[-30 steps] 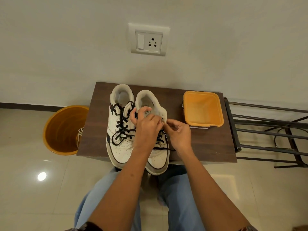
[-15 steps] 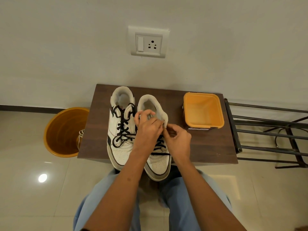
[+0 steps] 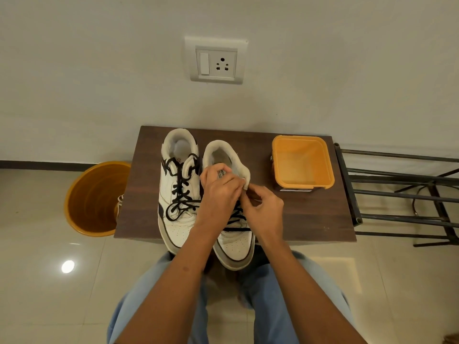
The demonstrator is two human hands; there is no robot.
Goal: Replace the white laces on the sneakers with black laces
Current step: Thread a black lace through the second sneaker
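Observation:
Two white sneakers stand side by side on a dark wooden table [image 3: 310, 219], toes toward me. The left sneaker [image 3: 177, 194] is fully threaded with a black lace, its ends looped on top. The right sneaker [image 3: 236, 247] carries a black lace [image 3: 236, 217] across its lower eyelets. My left hand [image 3: 219, 192] curls over the right sneaker's tongue and upper eyelets. My right hand [image 3: 263, 209] pinches at the shoe's right eyelet edge, beside the left hand. The lace ends are hidden under my fingers.
An orange square container [image 3: 301, 162] stands on the table's right part. An orange bucket [image 3: 95, 199] stands on the floor to the left, something white at its inner edge. A black metal rack [image 3: 402, 194] stands to the right. A wall socket [image 3: 216, 60] is above.
Both hands stay on the right sneaker's upper eyelets, with small finger shifts. The whole scene sits a little lower in the view, as my head has tilted.

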